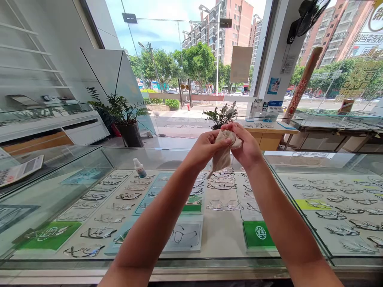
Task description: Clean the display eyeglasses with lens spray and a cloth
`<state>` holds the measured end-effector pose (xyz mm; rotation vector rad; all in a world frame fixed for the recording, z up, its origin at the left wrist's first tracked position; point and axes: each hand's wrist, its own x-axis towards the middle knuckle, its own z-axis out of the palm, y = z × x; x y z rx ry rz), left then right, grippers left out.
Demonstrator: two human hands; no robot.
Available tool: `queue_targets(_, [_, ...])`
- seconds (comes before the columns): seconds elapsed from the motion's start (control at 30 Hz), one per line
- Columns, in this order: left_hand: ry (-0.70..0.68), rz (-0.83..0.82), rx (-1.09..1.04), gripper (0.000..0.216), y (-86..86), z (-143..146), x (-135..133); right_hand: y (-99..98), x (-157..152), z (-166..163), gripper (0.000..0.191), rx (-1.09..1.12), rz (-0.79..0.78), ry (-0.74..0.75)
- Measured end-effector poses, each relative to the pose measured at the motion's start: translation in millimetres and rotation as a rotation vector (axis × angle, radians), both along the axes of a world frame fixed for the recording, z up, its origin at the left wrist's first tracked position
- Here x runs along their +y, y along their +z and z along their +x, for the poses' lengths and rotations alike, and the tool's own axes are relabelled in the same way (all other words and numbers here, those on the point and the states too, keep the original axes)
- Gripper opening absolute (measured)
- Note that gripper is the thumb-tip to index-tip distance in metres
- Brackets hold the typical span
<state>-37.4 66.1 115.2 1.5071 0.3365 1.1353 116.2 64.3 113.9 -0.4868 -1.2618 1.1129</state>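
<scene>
A crumpled beige cloth (222,159) hangs between my hands, above the glass counter. My left hand (206,145) pinches its upper part, the thumb lying across the front. On the other side, my right hand (247,145) has its fingers closed on the cloth's top right edge. The lower end of the cloth droops free to a point. Whether anything is wrapped inside cannot be seen. Below, rows of eyeglasses (224,205) lie inside the glass display counter (220,249).
A small white spray bottle (139,168) stands on the counter to the left. Green display blocks (259,235) sit among the frames. Another glass case (326,159) adjoins at right. Potted plants (130,133) and a glass door lie beyond.
</scene>
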Motion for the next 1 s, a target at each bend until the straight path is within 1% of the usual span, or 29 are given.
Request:
queue_targets(0.13, [0.063,-0.059,-0.079,0.038,-6.7,10,2,0.1,-1,-2,0.026,-0.038,0.029,-0.071])
queue_targets(0.23, [0.071,-0.102,-0.094,0.042,-9.7,15,2,0.6,-3,-2,0.022,-0.024,0.059,-0.08])
queue_targets(0.33, [0.068,-0.11,-0.098,0.04,-9.3,16,0,1.3,-5,-3,0.024,-0.035,0.07,-0.104])
queue_targets(0.47, [0.09,-0.121,-0.152,0.038,-7.6,16,-2,1.0,-5,-4,0.027,-0.021,0.06,-0.087])
queue_targets(0.6, [0.123,-0.154,-0.169,0.041,-7.5,15,-1,-1.1,-2,-4,0.021,-0.013,0.075,-0.08])
queue_targets(0.7, [0.134,-0.15,-0.169,0.041,-7.3,13,1,-1.5,0,-2,0.017,-0.033,0.077,-0.089])
queue_targets(0.83, [0.147,-0.125,-0.149,0.035,-7.1,13,3,0.2,-2,-1,0.018,-0.074,0.081,-0.088])
queue_targets(1.0, [0.131,-0.089,-0.127,0.032,-7.4,11,3,1.5,-6,-5,0.018,-0.038,0.067,-0.078])
